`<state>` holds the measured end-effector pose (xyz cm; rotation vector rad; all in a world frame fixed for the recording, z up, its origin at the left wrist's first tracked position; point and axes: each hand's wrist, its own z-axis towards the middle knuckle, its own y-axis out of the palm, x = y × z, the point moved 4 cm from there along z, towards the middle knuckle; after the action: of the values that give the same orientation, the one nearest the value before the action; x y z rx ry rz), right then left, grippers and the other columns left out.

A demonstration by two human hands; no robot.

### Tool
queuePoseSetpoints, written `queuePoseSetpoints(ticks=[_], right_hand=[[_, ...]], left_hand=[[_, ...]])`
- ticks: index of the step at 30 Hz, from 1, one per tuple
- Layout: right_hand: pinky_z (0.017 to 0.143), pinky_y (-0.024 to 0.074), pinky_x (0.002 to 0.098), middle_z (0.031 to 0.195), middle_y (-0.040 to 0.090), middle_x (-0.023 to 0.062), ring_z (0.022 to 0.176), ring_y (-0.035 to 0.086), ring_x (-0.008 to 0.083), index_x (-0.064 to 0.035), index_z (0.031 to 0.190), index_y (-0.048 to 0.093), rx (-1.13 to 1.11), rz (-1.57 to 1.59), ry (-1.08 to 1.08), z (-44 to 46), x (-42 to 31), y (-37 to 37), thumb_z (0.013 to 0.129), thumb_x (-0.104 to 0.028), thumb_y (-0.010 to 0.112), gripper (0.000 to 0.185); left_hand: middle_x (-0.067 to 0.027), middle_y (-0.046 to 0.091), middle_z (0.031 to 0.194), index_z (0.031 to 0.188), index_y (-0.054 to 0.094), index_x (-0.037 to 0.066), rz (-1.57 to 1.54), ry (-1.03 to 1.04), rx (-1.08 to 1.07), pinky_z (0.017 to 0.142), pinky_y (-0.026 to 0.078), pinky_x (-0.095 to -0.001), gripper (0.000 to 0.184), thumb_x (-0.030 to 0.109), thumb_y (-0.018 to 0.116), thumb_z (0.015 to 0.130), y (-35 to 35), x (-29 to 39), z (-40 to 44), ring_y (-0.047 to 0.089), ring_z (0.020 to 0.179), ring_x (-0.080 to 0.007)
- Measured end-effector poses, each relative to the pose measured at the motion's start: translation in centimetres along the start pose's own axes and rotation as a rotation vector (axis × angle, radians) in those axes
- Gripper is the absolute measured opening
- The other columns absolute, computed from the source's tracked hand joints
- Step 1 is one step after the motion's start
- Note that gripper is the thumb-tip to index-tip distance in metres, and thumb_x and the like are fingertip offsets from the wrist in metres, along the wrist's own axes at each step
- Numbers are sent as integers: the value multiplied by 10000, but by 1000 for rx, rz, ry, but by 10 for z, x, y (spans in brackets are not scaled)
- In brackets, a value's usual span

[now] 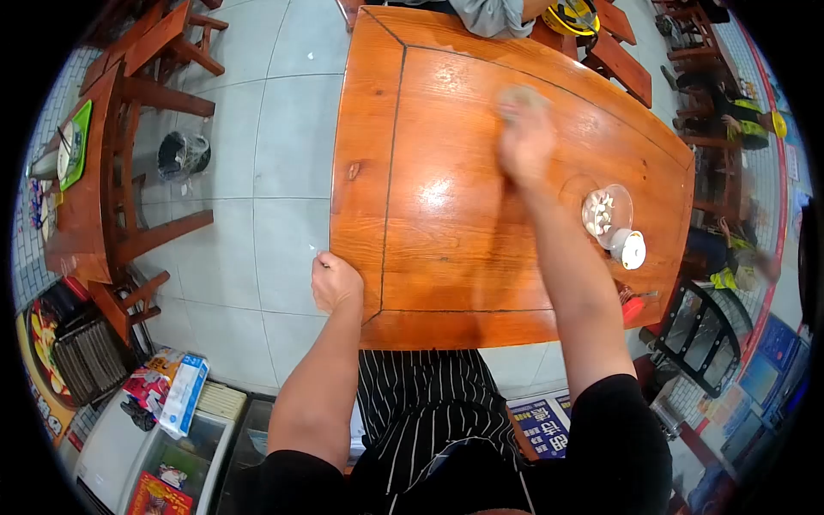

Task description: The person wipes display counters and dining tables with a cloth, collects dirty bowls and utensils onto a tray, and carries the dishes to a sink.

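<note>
My right hand (525, 150) is stretched over the wooden table (463, 240), smeared by motion. Beneath its fingers is a greyish-green wiping cloth (522, 99), blurred too, pressed to the tabletop. Beside the table's left edge, near the front corner, my left hand (336, 283) is closed with its fingers curled. A small pale bit shows at its fingertips, but I cannot make out what it holds. To the right of my right forearm stand a clear bowl (607, 213) of garlic cloves and a white-lidded container (632, 249).
Someone's grey sleeve (493, 15) rests at the table's far edge, near a yellow helmet (572, 15). A red item (633, 308) lies at the right front. Left on the floor is a black-lined bin (183, 156). Another table (90, 202) holds a green tray (77, 144).
</note>
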<state>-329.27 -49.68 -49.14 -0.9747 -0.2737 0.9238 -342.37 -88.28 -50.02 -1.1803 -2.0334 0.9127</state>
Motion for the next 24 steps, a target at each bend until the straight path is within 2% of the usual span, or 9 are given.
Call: queuePoseSetpoints(ticks=[2,5,7,10,11,15,19,21,24], right_hand=[[939,493,454,1215,614,186,1111,583,382,-54,1170,614,-8,-311,200,-39,56,-37,828,-91,602,344],[920,513,421,1242,583,204,1018,616,342,-55,1164,603,40,-518,150,-54,20,-46,840,-17,541,332],[800,487,447,1056,610,179,951,593,335,-50,1088,624,-75,-3,146,-64,-43,-34,797,-24,537,304],[934,395,503,1332,558,114,1289,463,320,-156,1127,669,-439,276,-158,-122,-172,-64,707,-101,609,428],[907,391,521,1376,534,103,1300,450,349,-198,1134,666,-511,403,-228,-154,-194,-82,744,-138,618,397],[1013,351,551,1397,492,155,1335,410,349,-188,1147,650,-960,568,-138,-186,-166,-120,778,-115,645,376],[1021,338,565,1379,499,194,1293,404,443,-103,1123,626,-289,34,205,-158,-77,-107,809,-91,600,316],[1019,339,587,1379,496,212,1282,415,445,-94,1112,621,-176,-126,425,-128,-68,-69,818,-70,597,296],[1020,365,568,1424,453,202,1309,420,408,-107,1160,625,-180,166,99,-46,-102,-2,828,-99,602,334]], left_hand=[[-167,669,1161,1121,669,87,34,-3,2,910,462,-498,559,435,257,977,-4,2,0,605,1060,-413],[-155,687,1127,1152,671,140,8,38,-22,885,474,-510,543,472,280,972,2,-3,6,624,1027,-412],[-158,694,1105,1142,679,148,39,-9,4,878,476,-517,539,469,280,973,2,-6,5,629,1017,-418],[-158,701,1080,1131,687,159,28,6,47,867,477,-520,531,464,283,972,1,-1,1,634,1004,-419],[-158,701,1080,1131,687,159,28,-3,49,867,477,-520,531,464,283,972,2,-4,0,634,1004,-419],[-170,702,1063,1125,689,144,64,5,49,863,479,-521,535,458,285,970,7,-4,8,637,993,-419],[-185,701,1048,1111,685,127,56,62,55,849,482,-527,535,449,282,974,-1,-8,13,641,978,-422],[-182,702,1047,1103,682,125,44,36,21,849,482,-521,530,447,280,978,-6,-6,17,641,975,-419],[-183,702,1043,1105,679,126,62,37,-4,854,481,-513,529,449,279,979,-8,-6,14,640,982,-413]])
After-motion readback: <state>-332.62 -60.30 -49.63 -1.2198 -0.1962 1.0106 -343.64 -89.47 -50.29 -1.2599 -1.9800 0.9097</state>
